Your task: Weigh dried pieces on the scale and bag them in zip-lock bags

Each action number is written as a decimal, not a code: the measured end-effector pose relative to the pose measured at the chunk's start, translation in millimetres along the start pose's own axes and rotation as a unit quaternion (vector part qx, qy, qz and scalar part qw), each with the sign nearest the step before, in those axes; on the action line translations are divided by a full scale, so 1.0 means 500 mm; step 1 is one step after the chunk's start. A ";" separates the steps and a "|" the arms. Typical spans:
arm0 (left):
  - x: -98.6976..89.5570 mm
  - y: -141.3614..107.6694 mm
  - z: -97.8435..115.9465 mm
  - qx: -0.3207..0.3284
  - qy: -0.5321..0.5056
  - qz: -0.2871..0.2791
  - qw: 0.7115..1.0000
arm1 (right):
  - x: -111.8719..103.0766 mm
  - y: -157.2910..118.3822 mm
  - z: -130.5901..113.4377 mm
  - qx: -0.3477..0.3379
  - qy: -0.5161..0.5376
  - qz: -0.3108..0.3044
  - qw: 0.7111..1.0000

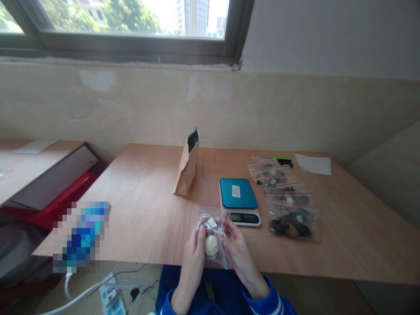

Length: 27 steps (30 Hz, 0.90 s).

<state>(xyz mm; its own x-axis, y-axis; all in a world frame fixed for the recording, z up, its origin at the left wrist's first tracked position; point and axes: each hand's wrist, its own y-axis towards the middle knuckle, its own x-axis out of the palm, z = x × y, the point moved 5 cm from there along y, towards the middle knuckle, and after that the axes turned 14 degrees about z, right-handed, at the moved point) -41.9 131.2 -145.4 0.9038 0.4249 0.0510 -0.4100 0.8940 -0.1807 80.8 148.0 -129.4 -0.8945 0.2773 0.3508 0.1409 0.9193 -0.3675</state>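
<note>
Between my two hands, at the near edge of the table, is a clear zip bag (213, 256) with a red-striped seal. A pale round piece and a small white label show inside it. My left hand (196, 245) grips the bag's left side, thumb on top. At the seal side, my right hand (235, 239) pinches the bag, its fingertips partly hidden. Just beyond the bag stands a kitchen scale (239, 193) with a blue-green top and a white base. Nothing rests on its plate.
An upright brown paper pouch (187, 168), open at the top, stands behind the scale's left. Overlapping zip bags (292, 218) with dark dried pieces lie at right. Beyond them are a green-and-black tool (282, 162) and white paper (313, 164). A pixelated object (83, 236) lies at left, above cables.
</note>
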 end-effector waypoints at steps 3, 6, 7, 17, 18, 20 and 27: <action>0.003 0.003 -0.017 -0.040 -0.034 0.026 0.998 | -0.009 0.007 -0.005 -0.036 -0.025 0.032 0.999; -0.003 0.012 -0.036 -0.069 -0.056 0.074 0.993 | -0.017 0.011 -0.016 -0.071 -0.061 0.059 0.994; -0.008 0.016 -0.042 -0.076 -0.063 0.096 0.991 | -0.019 0.010 -0.021 -0.080 -0.070 0.066 0.992; -0.023 0.012 -0.038 -0.152 -0.128 0.119 0.973 | -0.032 0.028 -0.082 -0.070 0.035 0.076 0.994; -0.023 0.010 -0.036 -0.158 -0.131 0.114 0.972 | -0.037 0.040 -0.091 -0.074 0.041 0.078 0.993; -0.022 0.011 -0.032 -0.161 -0.136 0.106 0.972 | -0.049 0.073 -0.111 -0.094 0.038 0.087 0.991; -0.024 0.012 -0.014 -0.148 -0.146 0.095 0.973 | -0.087 0.184 -0.163 -0.314 -0.184 0.154 0.919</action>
<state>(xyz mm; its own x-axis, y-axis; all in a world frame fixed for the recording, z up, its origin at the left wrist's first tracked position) -54.4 130.5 -154.0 0.7235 0.6401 0.2586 -0.4747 0.7332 -0.4869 167.4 243.1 -108.1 -0.8380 0.5438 -0.0443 0.5246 0.8254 0.2087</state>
